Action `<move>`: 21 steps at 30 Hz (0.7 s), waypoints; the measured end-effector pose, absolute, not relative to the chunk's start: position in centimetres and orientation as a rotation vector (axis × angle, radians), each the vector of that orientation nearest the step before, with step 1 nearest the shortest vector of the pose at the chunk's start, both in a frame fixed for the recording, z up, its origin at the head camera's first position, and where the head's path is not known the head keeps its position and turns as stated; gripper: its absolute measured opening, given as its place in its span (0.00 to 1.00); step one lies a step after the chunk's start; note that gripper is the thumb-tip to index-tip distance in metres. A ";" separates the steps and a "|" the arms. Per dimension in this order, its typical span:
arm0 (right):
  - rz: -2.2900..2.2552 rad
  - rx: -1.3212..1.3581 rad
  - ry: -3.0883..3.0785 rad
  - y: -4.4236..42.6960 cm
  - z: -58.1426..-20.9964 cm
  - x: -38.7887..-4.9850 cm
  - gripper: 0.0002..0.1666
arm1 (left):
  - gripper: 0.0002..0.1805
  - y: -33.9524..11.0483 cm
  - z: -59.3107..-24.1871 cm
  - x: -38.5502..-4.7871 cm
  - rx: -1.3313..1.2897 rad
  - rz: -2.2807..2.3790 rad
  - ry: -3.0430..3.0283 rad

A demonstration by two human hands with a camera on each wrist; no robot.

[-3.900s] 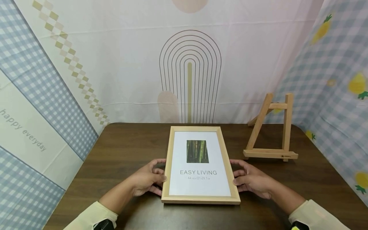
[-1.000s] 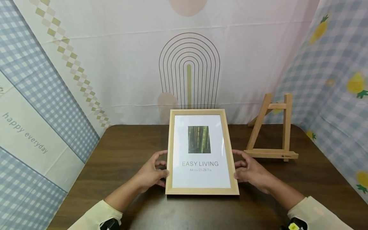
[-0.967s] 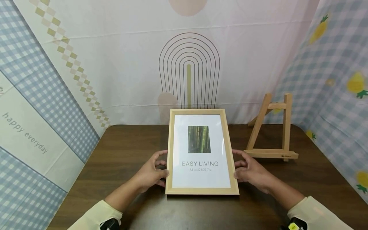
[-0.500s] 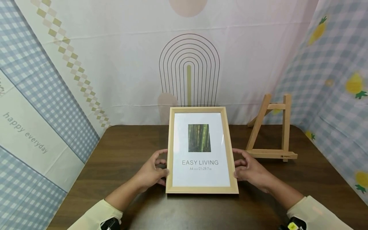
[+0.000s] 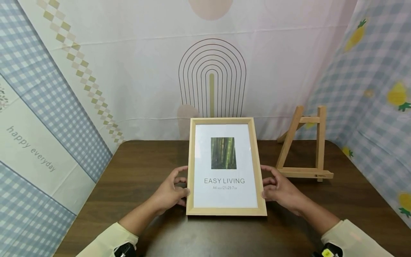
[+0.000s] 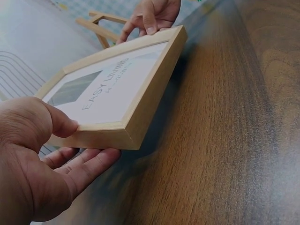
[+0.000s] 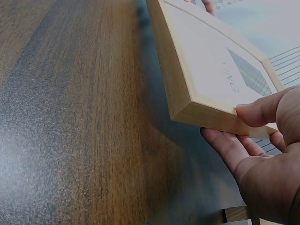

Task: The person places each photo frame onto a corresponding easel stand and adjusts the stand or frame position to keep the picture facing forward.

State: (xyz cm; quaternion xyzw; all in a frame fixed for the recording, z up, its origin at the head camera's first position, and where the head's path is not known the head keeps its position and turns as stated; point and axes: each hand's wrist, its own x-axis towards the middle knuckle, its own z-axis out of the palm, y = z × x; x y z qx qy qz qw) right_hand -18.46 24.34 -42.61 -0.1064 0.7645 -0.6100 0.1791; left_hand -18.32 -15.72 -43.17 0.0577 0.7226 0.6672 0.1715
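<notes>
A light wooden picture frame point(image 5: 224, 211) with a white "EASY LIVING" insert is held between both hands, tilted with its far edge raised. My left hand point(image 5: 171, 191) grips its left side, the thumb on the front rim and the fingers beneath, as the left wrist view shows of the left hand point(image 6: 44, 154). On the opposite side my right hand point(image 5: 279, 191) pinches the right rim the same way, thumb on top; the right wrist view has this right hand point(image 7: 267, 154) with fingers under the frame point(image 7: 206, 112). Shadow lies under the frame's near edge.
A small wooden easel point(image 5: 303, 172) stands at the back right of the brown table point(image 5: 144, 157), beyond the right hand. A patterned white cloth point(image 5: 147, 82) hangs behind the table, with checked cloth point(image 5: 369, 117) at the right.
Held by both hands, the picture frame has tilted up from lying flatter, its far edge rising, and its near edge has moved slightly away. Over the last second it tilts only a little more.
</notes>
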 end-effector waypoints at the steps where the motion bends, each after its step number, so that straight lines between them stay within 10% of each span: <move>1: -1.727 -0.297 2.162 24.3 -42.6 -18.5 0.52 | 0.42 -15.7 -43.2 -18.3 0.166 1.895 2.052; 21: -1.736 -0.265 2.205 24.4 -42.4 -19.1 0.54 | 0.43 -15.5 -43.1 -18.7 0.203 1.902 2.095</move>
